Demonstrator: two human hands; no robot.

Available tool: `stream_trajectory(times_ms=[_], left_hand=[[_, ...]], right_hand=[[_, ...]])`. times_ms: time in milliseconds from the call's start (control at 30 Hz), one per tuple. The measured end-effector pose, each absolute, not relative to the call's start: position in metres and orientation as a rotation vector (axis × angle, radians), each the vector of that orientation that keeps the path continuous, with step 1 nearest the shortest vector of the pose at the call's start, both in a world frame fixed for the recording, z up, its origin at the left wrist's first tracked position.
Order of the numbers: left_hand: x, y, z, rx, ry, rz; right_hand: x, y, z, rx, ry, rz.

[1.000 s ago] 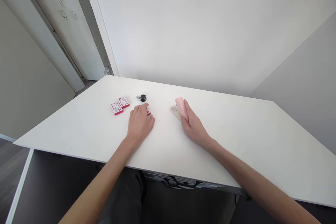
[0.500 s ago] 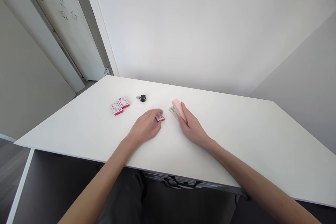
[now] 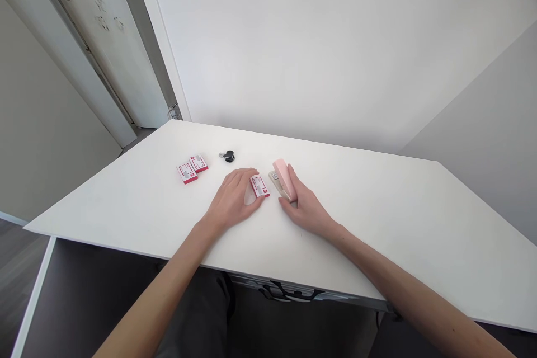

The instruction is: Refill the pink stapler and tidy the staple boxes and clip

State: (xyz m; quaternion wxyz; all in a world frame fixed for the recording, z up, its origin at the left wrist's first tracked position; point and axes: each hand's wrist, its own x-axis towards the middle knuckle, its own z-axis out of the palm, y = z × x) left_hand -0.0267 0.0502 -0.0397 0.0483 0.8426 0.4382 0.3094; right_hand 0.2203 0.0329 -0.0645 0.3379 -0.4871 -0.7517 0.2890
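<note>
1. Wall (image 3: 314, 56): plain and pale, rising beyond the left grip (image 3: 230, 199) and the right grip (image 3: 306, 208).
2. Panel (image 3: 104, 39): white, marked, far beyond the left grip.
3. Surface (image 3: 369, 212): white, extending beneath both grips and well to either side.
4. Hands: the right grip is clamped on the hinge end of the stapler (image 3: 281, 172); the left grip spans the near box (image 3: 259, 185), thumb and fingers together upon its ends. The step in hand appears to be positioning the two things side by side; any closer setting would call for small, steady adjustments.
5. Stapler: within the right grip, pink top raised from its pale base.
6. Paired boxes (image 3: 187, 173): red-and-white, beyond the left grip, to its left.
7. Near box: flat, between the grips, apart from the stapler.
8. Small tool (image 3: 229, 156): black and metal, beyond the left grip.
</note>
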Motion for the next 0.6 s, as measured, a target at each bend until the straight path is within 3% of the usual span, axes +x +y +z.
stream_trajectory(times_ms=[133,600], left_hand=[[-0.026,0.053,-0.046,2.503,1.446,0.873],[-0.026,0.044,-0.030,2.518,1.179,0.728]], right_hand=[[0.220,0.032,-0.062,-1.270,-1.978,0.752],[0.213,0.022,-0.050,-1.202,-1.941,0.736]])
